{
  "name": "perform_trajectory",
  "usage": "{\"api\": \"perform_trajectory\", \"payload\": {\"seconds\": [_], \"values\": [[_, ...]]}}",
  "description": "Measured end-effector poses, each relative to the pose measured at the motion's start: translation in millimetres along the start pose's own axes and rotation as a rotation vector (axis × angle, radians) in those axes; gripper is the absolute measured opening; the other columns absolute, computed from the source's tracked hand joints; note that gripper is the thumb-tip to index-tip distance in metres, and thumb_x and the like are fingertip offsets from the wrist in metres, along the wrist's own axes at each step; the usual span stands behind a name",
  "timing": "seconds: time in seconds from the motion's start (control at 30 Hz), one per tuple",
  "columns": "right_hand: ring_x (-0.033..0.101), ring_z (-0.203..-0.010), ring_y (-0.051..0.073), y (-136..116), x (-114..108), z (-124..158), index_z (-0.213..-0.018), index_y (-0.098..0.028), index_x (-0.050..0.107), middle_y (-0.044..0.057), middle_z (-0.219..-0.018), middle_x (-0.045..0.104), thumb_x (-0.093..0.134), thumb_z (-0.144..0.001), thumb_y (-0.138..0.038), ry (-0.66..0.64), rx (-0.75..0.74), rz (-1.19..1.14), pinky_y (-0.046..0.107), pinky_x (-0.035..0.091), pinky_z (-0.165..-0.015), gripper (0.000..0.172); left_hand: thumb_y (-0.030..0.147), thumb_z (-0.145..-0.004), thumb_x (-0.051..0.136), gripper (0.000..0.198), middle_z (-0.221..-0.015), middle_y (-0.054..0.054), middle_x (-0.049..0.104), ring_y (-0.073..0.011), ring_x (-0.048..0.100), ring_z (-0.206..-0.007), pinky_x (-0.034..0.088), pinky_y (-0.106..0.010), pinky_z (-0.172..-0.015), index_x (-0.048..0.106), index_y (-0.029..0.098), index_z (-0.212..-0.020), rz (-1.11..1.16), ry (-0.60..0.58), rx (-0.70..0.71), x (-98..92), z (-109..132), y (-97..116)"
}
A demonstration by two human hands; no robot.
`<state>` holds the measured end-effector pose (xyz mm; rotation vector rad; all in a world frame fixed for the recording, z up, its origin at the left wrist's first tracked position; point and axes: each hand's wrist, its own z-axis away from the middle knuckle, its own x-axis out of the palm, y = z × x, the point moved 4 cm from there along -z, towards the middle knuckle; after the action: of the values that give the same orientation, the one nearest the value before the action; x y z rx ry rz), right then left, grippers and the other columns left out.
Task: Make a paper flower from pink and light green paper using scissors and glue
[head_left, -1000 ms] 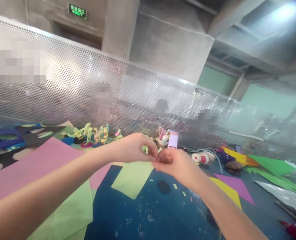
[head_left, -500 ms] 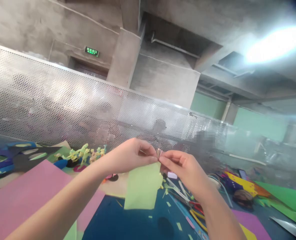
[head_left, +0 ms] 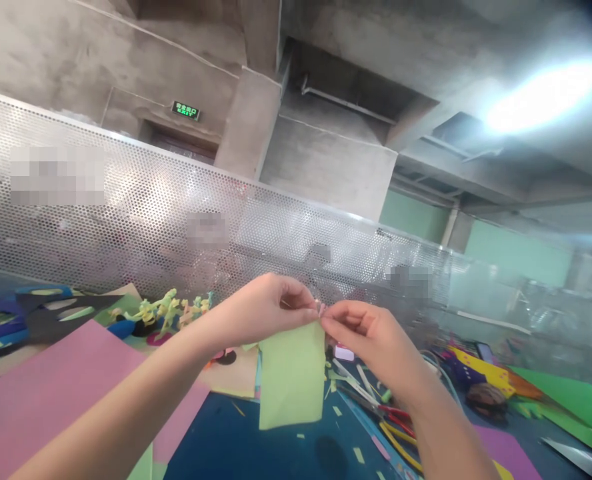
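A light green sheet (head_left: 292,380), of paper or thin foam, hangs over the dark blue table (head_left: 236,437). My left hand (head_left: 271,307) is closed in a pinch at its upper edge. Facing it, my right hand (head_left: 359,327) pinches at the sheet's top right corner, fingertips touching or nearly touching the left ones. Something small and pale sticks up between the fingertips, too small to make out. Below my right hand lie scissors with red handles (head_left: 399,417) and a yellow-handled tool (head_left: 401,443).
Pink sheets (head_left: 61,400) cover the left side. Behind them stand small yellow-green figures (head_left: 163,307). Green sheets (head_left: 566,400), a purple sheet (head_left: 509,450) and a metal blade (head_left: 579,457) lie at right. A perforated metal screen (head_left: 141,200) rises behind the table.
The green sheet has shifted slightly right and hangs a little lower. Both hands keep their pinch, with the fingertips slightly moved and the small pale thing less exposed.
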<state>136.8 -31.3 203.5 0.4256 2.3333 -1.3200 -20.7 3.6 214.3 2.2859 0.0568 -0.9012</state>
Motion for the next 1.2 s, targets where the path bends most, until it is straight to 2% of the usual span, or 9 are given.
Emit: {"api": "perform_trajectory", "payload": {"seconds": [0.17,0.27,0.37,0.53,0.73,0.9,1.07,1.2], "values": [[0.057,-0.070,0.014,-4.5,0.6,2.8,-0.077,-0.020,0.063,0.003,-0.076,0.064,0.059,-0.078,-0.030,0.031,-0.033,0.061,0.026,0.046,-0.065,0.011,0.036,-0.076,0.056,0.018,-0.071,0.002,0.062,-0.0103,0.050,-0.063,0.036,-0.021,-0.054,0.065,0.020,-0.078,-0.004,-0.040,-0.003,0.9,2.1,-1.3],[0.057,-0.070,0.014,-7.1,0.4,4.3,-0.075,-0.020,0.062,0.003,-0.075,0.063,0.058,-0.078,-0.029,0.032,-0.054,0.086,0.027,0.047,-0.065,0.011,0.038,-0.077,0.055,0.019,-0.070,0.003,0.062,-0.0096,0.049,-0.060,0.034,-0.021,-0.053,0.066,0.022,-0.078,-0.002,-0.063,-0.018,0.2,4.0,-0.2],[0.057,-0.070,0.014,-8.6,-0.6,5.8,-0.075,-0.021,0.063,0.002,-0.074,0.063,0.058,-0.078,-0.028,0.036,-0.061,0.096,0.027,0.047,-0.065,0.009,0.042,-0.078,0.053,0.025,-0.069,0.002,0.061,-0.0097,0.048,-0.059,0.034,-0.021,-0.051,0.067,0.022,-0.079,0.011,-0.069,-0.037,0.4,4.6,0.2],[0.058,-0.069,0.014,-9.6,-1.9,7.0,-0.075,-0.021,0.063,0.002,-0.074,0.064,0.060,-0.077,-0.028,0.055,-0.069,0.091,0.027,0.048,-0.064,0.008,0.038,-0.077,0.054,0.022,-0.069,0.002,0.061,-0.0102,0.049,-0.062,0.035,-0.021,-0.053,0.067,0.020,-0.078,0.059,-0.052,-0.014,2.1,3.8,0.8],[0.060,-0.073,0.016,-9.7,-2.2,8.1,-0.085,-0.021,0.066,0.002,-0.074,0.064,0.058,-0.080,-0.034,0.044,-0.031,0.058,0.028,0.048,-0.066,0.016,0.041,-0.075,0.056,0.024,-0.067,0.002,0.061,-0.0094,0.048,-0.059,0.035,-0.020,-0.052,0.066,0.019,-0.075,0.078,-0.013,-0.012,1.4,3.8,3.8],[0.060,-0.073,0.016,-6.2,-1.3,7.6,-0.090,-0.021,0.067,0.003,-0.074,0.064,0.057,-0.081,-0.035,0.006,-0.013,0.025,0.030,0.049,-0.069,0.020,0.037,-0.076,0.057,0.019,-0.067,0.002,0.061,-0.0091,0.049,-0.060,0.035,-0.020,-0.053,0.066,0.019,-0.076,0.091,-0.021,-0.008,2.4,3.5,5.1],[0.061,-0.075,0.017,-5.1,-1.2,6.1,-0.082,-0.020,0.064,0.003,-0.076,0.064,0.060,-0.078,-0.033,0.019,-0.005,0.017,0.031,0.050,-0.070,0.015,0.033,-0.074,0.057,0.016,-0.069,0.002,0.063,-0.0085,0.048,-0.058,0.034,-0.020,-0.051,0.065,0.020,-0.076,0.094,-0.033,-0.005,3.1,3.6,5.4],[0.060,-0.072,0.015,-8.1,-1.9,6.4,-0.078,-0.020,0.062,0.003,-0.076,0.065,0.059,-0.077,-0.030,0.051,-0.023,0.076,0.028,0.049,-0.066,0.010,0.036,-0.074,0.058,0.018,-0.070,0.002,0.064,-0.0095,0.049,-0.059,0.034,-0.020,-0.051,0.066,0.021,-0.077,0.068,-0.030,-0.015,2.7,3.5,4.1]]}}
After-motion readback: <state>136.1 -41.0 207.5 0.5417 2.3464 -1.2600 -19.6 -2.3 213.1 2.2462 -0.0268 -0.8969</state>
